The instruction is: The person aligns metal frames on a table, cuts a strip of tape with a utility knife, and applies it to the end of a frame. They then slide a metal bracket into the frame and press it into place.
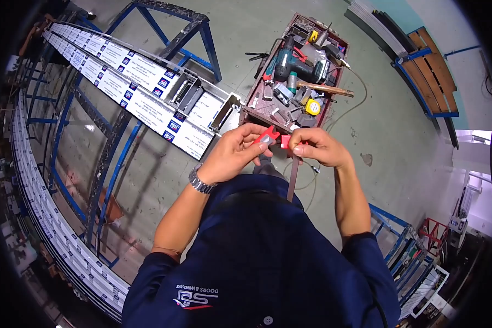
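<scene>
My left hand [236, 151] pinches a small red and grey piece [267, 135] between thumb and fingers. Close beside it on the right, my right hand [318, 146] is closed on a thin dark strip [293, 177] that hangs down towards my shirt. A second small red piece [285, 141] shows at the fingertips of my right hand. A narrow gap separates the two red pieces. Both hands are in front of my waist, just below the near end of a tool tray.
The tool tray [250, 113] holds a drill [287, 61], a yellow tape measure [312, 106] and several other tools. Long profiles in printed film [142, 104] lie on blue trestles [208, 46] at the left. A cable [361, 82] runs over the floor.
</scene>
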### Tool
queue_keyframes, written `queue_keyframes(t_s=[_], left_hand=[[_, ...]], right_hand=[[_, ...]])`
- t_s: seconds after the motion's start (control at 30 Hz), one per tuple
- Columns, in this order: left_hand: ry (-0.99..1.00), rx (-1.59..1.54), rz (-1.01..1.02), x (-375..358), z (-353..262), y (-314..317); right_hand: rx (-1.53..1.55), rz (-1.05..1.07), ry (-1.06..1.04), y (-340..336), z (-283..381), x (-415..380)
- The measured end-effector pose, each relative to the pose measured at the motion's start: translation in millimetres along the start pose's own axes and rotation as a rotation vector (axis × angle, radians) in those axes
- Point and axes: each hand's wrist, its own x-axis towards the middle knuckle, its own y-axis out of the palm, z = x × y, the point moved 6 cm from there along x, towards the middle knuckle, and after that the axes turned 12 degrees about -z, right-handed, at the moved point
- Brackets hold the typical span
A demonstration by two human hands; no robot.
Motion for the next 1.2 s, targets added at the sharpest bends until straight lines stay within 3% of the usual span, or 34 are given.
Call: queue_keyframes(t_s=[0.23, 0.3, 0.4, 0.83, 1.2], left_hand=[[-0.068, -0.011, 0.071, -3, -6, 4], [-0.069, -0.029, 0.083, -4, -3, 4], [-0.058, -0.015, 0.111, -5, -2, 4], [-0.157, -0.013, 0.133, -6, 2, 9], [-0.153, 0.05, 0.074, 0, 3, 13]], right_hand=[[-0.154, 0.11, 0.02, -12, 10, 11], [-0.195, 0.112, -0.112, -12, 13, 14], [-0.229, 0.191, -0.082, -9, 17, 17], [-0.117, 0.33, -0.068, -11, 7, 26], [-0.221, 0.469, -0.065, -8, 12, 30]])
